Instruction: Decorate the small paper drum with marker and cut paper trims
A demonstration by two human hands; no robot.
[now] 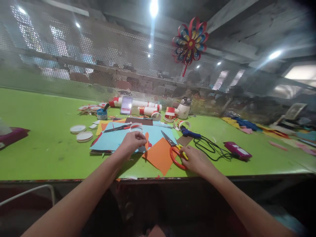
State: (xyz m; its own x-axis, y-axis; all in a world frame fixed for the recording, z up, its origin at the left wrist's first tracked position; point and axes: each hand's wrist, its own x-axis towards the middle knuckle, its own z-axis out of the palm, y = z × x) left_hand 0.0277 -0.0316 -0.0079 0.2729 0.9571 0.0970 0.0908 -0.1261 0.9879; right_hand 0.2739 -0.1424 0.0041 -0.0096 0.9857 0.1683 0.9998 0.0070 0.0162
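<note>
My left hand [134, 141] is closed in a pinch at a small narrow orange paper piece [147, 140], held above light blue paper sheets [108, 140]. My right hand [195, 159] grips scissors [170, 140] with orange and yellow handles. Their blades point away to the upper left, and the orange loop rests over an orange paper sheet [158, 154]. Right past my left fingertips stands a white ring [136, 127]. A second pair of dark-bladed scissors [117, 128] lies on the blue sheets.
A blue glue gun [190, 132] with a black cord lies right of the scissors, near a purple box [238, 150]. White round lids [84, 136], a blue jar [102, 114], red-and-white tubes [148, 110] and a white jug [184, 108] stand on the green table [49, 138].
</note>
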